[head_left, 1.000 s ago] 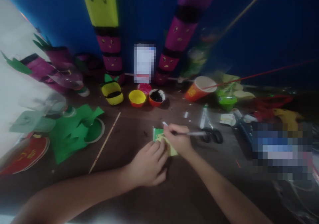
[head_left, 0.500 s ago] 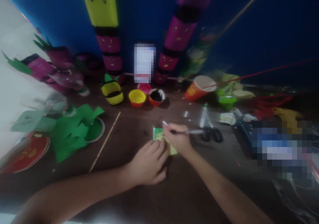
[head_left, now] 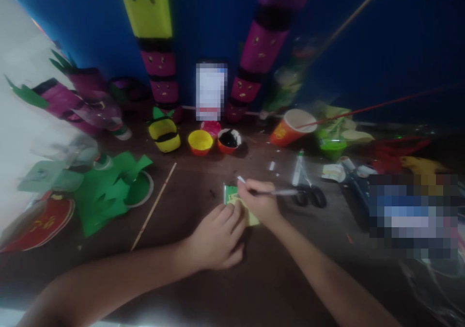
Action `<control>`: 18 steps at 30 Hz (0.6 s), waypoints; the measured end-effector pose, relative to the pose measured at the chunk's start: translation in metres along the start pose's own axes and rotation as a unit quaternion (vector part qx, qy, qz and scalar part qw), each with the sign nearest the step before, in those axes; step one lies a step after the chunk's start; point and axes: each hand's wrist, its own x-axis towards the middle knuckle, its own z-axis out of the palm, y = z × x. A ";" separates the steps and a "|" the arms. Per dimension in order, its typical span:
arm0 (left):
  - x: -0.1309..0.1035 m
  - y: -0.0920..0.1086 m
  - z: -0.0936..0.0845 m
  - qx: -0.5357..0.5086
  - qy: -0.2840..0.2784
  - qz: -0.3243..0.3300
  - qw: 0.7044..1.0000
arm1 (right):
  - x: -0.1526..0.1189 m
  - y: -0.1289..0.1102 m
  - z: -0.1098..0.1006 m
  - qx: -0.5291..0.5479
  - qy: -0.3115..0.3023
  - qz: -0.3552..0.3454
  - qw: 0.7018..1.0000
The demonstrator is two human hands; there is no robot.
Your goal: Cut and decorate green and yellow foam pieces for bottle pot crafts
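Left hand (head_left: 218, 235) has its fingers curled down on the yellow paper (head_left: 253, 219), though I can't tell if they're pinching it or just pressing. Right hand (head_left: 259, 201) has a slim pen-like tool (head_left: 283, 192) gripped between thumb and fingers. The paper's mid-table, under and between the hands, overlapping a green piece (head_left: 230, 190).

My worry is slippage: both bits look loose, so if the left fingers ease off while the tool pushes, I reckon they'd skate apart. And those fingertips sit really near the working hand, so one stray stroke could catch them, which is nastier if that tip is a blade. The tool's back end also reaches right to the scissors (head_left: 317, 197), so a wide swing might knock them. Can't tell if they're touching. The black paint cup (head_left: 228, 142) is further back, so a spill would need a proper lunge.

Hard to make out: most of the paper is under the hands, and so is whatever the tip meets. Pen or knife? Too blurry, sorry. Both forearms run off the bottom edge, and the screen (head_left: 210, 92) is pixelated out.
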 end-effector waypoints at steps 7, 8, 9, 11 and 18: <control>0.000 0.000 0.000 0.004 0.005 -0.001 1.000 | -0.001 0.002 0.001 -0.005 0.006 0.005 1.000; 0.000 0.000 0.000 0.003 0.003 0.000 1.000 | -0.001 0.002 0.001 -0.005 0.006 0.004 1.000; 0.000 0.000 0.000 0.001 -0.001 0.000 1.000 | -0.001 0.002 0.001 -0.005 0.005 0.003 1.000; 0.000 0.000 0.000 -0.003 -0.008 -0.001 1.000 | -0.001 0.001 0.001 -0.008 0.008 0.002 1.000; 0.000 0.000 0.000 -0.004 -0.007 -0.002 1.000 | -0.001 0.001 0.001 -0.002 0.008 -0.008 1.000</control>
